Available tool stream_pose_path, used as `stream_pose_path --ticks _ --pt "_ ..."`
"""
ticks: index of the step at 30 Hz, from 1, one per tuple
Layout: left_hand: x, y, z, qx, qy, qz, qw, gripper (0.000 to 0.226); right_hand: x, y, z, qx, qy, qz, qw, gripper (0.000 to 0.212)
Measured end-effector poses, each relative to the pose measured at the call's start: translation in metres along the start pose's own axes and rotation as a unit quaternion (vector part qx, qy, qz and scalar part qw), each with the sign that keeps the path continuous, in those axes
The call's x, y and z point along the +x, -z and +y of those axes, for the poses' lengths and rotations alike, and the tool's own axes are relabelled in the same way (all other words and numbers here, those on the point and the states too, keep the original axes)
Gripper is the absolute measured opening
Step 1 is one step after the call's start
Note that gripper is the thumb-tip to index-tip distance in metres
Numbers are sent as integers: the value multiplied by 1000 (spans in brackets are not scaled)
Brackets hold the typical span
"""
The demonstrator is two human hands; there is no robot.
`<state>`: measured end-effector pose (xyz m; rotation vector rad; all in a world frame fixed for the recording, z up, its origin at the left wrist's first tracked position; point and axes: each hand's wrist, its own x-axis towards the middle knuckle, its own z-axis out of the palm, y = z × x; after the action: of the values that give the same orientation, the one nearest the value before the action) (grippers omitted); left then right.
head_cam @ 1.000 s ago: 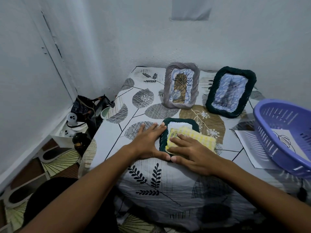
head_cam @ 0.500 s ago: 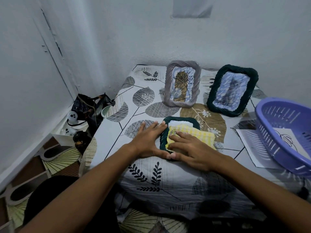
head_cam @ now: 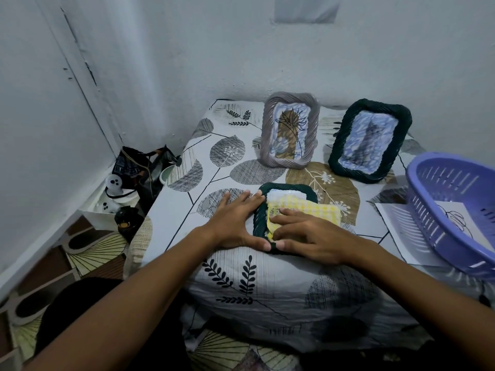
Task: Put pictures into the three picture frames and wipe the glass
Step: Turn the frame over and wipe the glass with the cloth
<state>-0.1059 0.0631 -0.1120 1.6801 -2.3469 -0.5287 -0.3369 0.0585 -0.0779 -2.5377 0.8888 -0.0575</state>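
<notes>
I see the grey frame and the upright green frame standing at the back with pictures inside (their glass looks done, I judge). The third frame lies flat near me: my left hand rests spread on its edge, my right hand presses the yellow cloth flat on its glass, so this last wipe remains.

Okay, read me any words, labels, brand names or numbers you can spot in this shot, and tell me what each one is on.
None can be read.
The sheet in the purple basket shows only a line drawing.
The grey frame and upright green frame hold pictures without lettering.
The tablecloth shows only leaf prints.
</notes>
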Motion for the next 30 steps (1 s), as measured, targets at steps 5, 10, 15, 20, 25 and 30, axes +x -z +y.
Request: stream_pose_path --ticks 5,10,15,20,25,30 --pt "0 1 1 0 3 -4 1000 131 -16 4 28 1 9 45 999 68" --pt "-1 1 1 -7 -1 -4 1000 130 -31 6 47 15 5 75 997 65" --pt "-2 1 1 -12 1 -4 1000 130 -28 9 58 -23 -11 87 996 44" --pt "-2 1 1 -12 1 -5 1000 130 -19 16 60 -7 -33 79 996 41" --pt "-1 0 0 -11 2 -2 1000 129 -35 9 50 34 -1 64 997 38" --pt "-2 0 0 -10 -1 -3 1000 129 -41 5 48 2 14 64 998 40"
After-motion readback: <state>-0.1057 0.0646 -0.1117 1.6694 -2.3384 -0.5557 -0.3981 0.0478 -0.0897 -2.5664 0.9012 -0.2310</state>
